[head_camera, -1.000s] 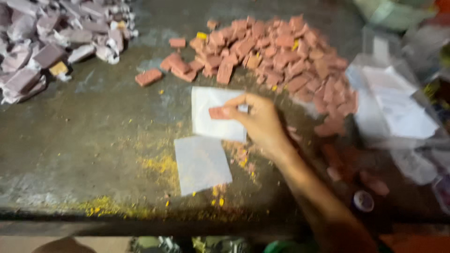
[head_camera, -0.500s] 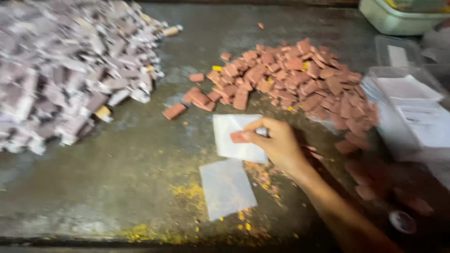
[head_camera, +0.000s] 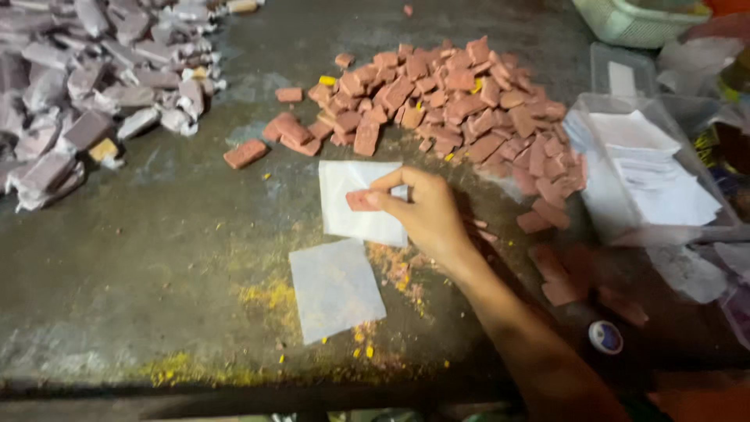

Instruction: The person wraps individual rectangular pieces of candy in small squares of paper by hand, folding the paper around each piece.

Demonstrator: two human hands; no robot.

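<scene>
A small reddish block [head_camera: 362, 201] is pinched between the thumb and fingertips of the right hand [head_camera: 422, 215], the fingers curled close around it. The block is held over a white paper sheet [head_camera: 361, 202] at the centre of the worktop [head_camera: 141, 281]. A second sheet [head_camera: 334, 287] lies just below. A pile of reddish blocks [head_camera: 461, 101] is seen above.

The table [head_camera: 141, 297] was rough, matt and stained with yellow powder. The blocks [head_camera: 461, 101] looked matt, chalky and reddish. Two sheets [head_camera: 334, 287] were thin, smooth white paper. The box [head_camera: 601, 195] was clear, glossy plastic.
</scene>
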